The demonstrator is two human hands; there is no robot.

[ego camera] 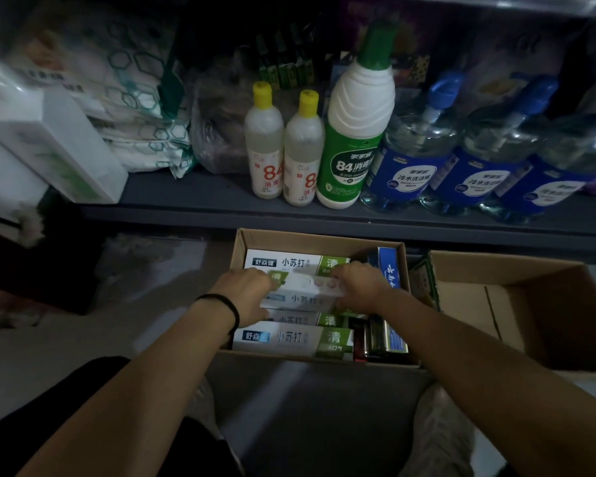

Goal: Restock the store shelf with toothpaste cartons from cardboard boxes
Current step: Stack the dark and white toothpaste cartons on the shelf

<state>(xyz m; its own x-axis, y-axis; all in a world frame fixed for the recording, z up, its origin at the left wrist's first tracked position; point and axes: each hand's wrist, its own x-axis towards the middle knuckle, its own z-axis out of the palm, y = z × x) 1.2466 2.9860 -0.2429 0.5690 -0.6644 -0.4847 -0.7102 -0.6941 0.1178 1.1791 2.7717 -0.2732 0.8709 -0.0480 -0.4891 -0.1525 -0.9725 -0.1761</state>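
While your left hand [246, 290] curls round one end of a white-and-green toothpaste carton [303, 294], your right hand [358, 284] pinches the other end, so your grip is clamped on it from both sides, just above the rows lying in the open cardboard box [241, 249]. Below and beyond your grip that box looks nearly full, with darker cartons [386, 335] standing on edge to the right of it. Further right, a second cardboard box [530, 304] looks almost emptied. Ahead of your grip, the shelf [203, 197] carries yellow-capped bottles [283, 146], a green disinfectant bottle [355, 132] and blue-labelled jugs [461, 156], but no toothpaste that I can see. I judge the restocking barely begun.
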